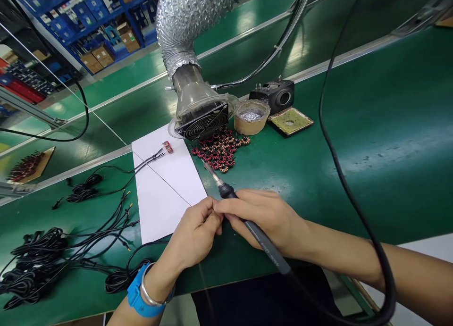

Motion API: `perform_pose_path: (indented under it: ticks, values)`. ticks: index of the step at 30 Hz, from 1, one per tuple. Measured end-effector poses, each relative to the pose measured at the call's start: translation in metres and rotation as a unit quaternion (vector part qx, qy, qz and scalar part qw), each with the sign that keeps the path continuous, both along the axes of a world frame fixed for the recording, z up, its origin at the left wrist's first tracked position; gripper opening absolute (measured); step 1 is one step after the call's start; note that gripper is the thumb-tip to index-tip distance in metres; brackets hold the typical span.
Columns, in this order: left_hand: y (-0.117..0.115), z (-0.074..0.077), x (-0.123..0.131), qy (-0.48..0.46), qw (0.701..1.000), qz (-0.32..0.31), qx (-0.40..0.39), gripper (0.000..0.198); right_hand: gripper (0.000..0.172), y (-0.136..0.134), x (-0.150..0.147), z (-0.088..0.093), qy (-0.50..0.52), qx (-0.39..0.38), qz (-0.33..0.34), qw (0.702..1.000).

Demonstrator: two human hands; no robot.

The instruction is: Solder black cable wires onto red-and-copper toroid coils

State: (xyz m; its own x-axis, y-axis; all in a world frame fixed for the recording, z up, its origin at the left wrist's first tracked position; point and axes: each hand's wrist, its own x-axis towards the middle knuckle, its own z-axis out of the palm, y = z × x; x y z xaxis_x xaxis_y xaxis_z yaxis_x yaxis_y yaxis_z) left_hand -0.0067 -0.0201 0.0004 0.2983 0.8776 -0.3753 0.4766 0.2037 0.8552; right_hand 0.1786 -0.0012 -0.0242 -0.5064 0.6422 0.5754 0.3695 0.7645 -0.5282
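Soldering iron (264, 234) gripped in closed fingers of right hand (264, 217), left hand (191, 236) pinched shut against it, beside corner of white paper sheet (159, 194)

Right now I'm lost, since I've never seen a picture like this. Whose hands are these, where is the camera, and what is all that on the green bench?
No machine here: this is one picture from a camera worn on a person's head, looking down at their own two bare hands. The right hand holds a soldering iron by its dark handle, and the left hand meets it at the fingertips. On the green workbench lie a white sheet, bundles of black cable and a heap of wire-wound ring coils. Above them sits a fume extractor with a silver duct.
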Motion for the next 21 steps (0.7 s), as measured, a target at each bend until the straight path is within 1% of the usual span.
perform_pose_path:
  ticks: [2, 4, 7, 9, 11, 14, 18, 21]
  values:
    - [-0.001, 0.002, 0.001, 0.003, 1.000, -0.010, 0.006, 0.027, 0.022, 0.000, -0.001, -0.001, -0.009, 0.032, 0.002, 0.999]
    - [-0.002, 0.005, 0.003, 0.030, 0.999, -0.019, 0.021, 0.024, 0.021, 0.000, -0.002, -0.001, -0.009, 0.044, -0.001, 0.999]
    - [-0.003, 0.012, 0.007, 0.100, 0.993, -0.023, 0.060, 0.021, 0.021, 0.000, -0.003, -0.002, 0.013, 0.007, -0.010, 1.000]
    - [-0.004, 0.013, 0.008, 0.120, 0.990, -0.022, 0.071, 0.020, 0.021, -0.001, -0.003, -0.004, 0.037, -0.021, -0.007, 0.999]
    - [-0.004, 0.012, 0.008, 0.108, 0.992, -0.012, 0.061, 0.022, 0.022, -0.003, -0.004, -0.006, 0.056, -0.032, -0.005, 0.998]
    - [-0.005, 0.004, 0.009, 0.065, 0.997, 0.021, 0.032, 0.025, 0.024, -0.005, -0.006, -0.009, 0.069, -0.052, -0.013, 0.996]
    - [-0.008, -0.006, 0.011, -0.003, 0.999, 0.049, -0.006, 0.025, 0.024, -0.006, -0.005, -0.006, 0.084, -0.084, -0.017, 0.993]
    - [-0.010, -0.010, 0.012, -0.058, 0.996, 0.067, -0.032, 0.024, 0.025, -0.006, -0.004, -0.004, 0.085, -0.094, -0.023, 0.992]
